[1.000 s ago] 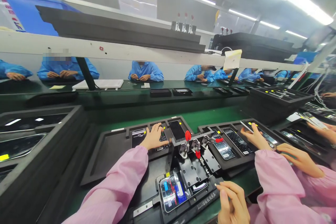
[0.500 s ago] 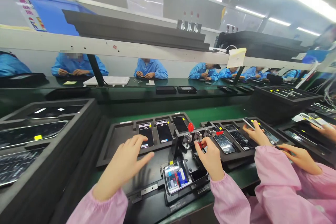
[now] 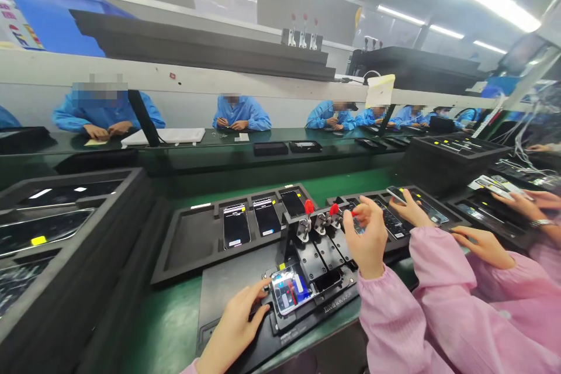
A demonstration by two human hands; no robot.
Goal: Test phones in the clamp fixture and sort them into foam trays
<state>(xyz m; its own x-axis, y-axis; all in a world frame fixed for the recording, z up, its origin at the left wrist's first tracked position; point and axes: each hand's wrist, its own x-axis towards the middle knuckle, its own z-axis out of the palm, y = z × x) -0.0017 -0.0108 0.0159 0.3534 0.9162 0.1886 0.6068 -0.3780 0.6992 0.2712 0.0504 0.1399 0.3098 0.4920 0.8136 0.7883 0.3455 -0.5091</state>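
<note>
At the left edge of the black clamp fixture [image 3: 313, 260], my left hand [image 3: 241, 315] has its thumb and fingers around the end of the phone holder [image 3: 280, 322]. A phone [image 3: 289, 292] with a lit, colourful screen lies in that holder, its far end under the black press blocks. My right hand [image 3: 370, 236] is raised at the fixture's right end, fingers curled at a red clamp handle that they partly hide. Two other red handles, the left clamp handle [image 3: 309, 206] and the middle clamp handle [image 3: 334, 209], stand upright.
Behind the fixture is a black foam tray [image 3: 175, 263] with several phones. Stacked foam trays [image 3: 118, 234] rise at the left. Close on the right, a co-worker's hand [image 3: 414, 210] holds a phone over another tray. A shelf beam [image 3: 263, 87] crosses above the bench.
My left hand has come down from above the tray to the phone holder. My right hand has moved from the middle clamp to the right one; the middle handle now stands up.
</note>
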